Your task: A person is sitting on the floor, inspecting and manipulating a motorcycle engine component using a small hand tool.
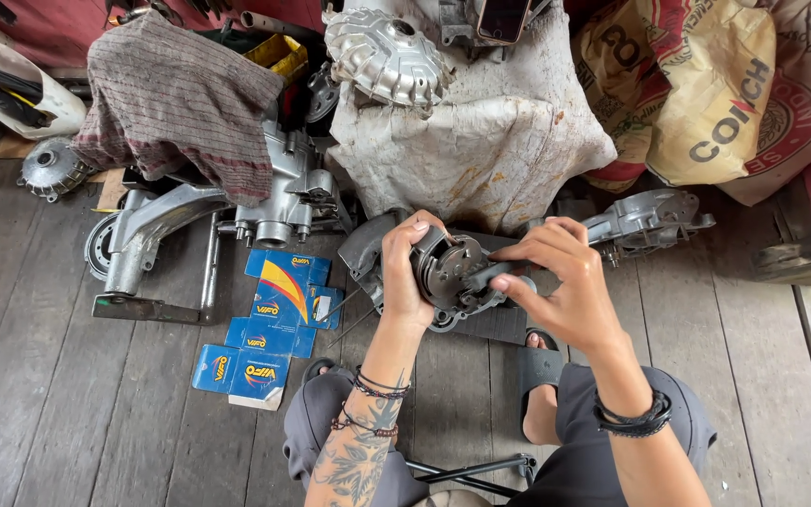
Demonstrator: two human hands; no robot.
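My left hand [403, 268] grips a round grey metal engine part [450, 270] by its left rim and holds it up over the wooden floor. My right hand [556, 282] pinches a small dark grey piece [488, 275] against the face of that round part, fingers curled over it. Both wrists wear dark bead or cord bracelets. A dark flat plate [499, 324] lies on the floor just under the part. My knees in grey trousers frame the bottom of the view.
Several blue and orange cardboard boxes [269, 329] lie on the planks to the left. Behind them sit a silver engine case [283, 192], a striped cloth [175, 94], a white sack-covered block [481, 131], a finned metal cover [387, 56] and printed sacks [725, 94].
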